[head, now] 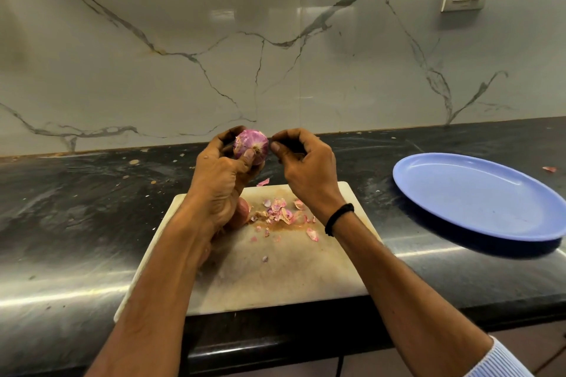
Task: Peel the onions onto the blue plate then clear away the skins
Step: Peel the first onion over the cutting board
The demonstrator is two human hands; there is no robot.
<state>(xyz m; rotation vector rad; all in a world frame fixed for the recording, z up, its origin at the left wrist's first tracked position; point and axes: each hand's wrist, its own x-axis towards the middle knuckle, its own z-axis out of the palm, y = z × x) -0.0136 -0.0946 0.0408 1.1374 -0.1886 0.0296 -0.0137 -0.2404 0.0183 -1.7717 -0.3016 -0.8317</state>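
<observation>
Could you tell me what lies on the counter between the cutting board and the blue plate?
In the head view, nothing but bare dark counter separates the cutting board from the blue plate, apart from small pale specks.

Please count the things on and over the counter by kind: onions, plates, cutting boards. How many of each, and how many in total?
Onions: 2, one in the left hand, one partly hidden on the board
Plates: 1, blue
Cutting boards: 1
Total: 4; loose skins not counted

A black band (338,219) circles the right wrist; pale blue ribbed sleeve (497,360) above.
</observation>
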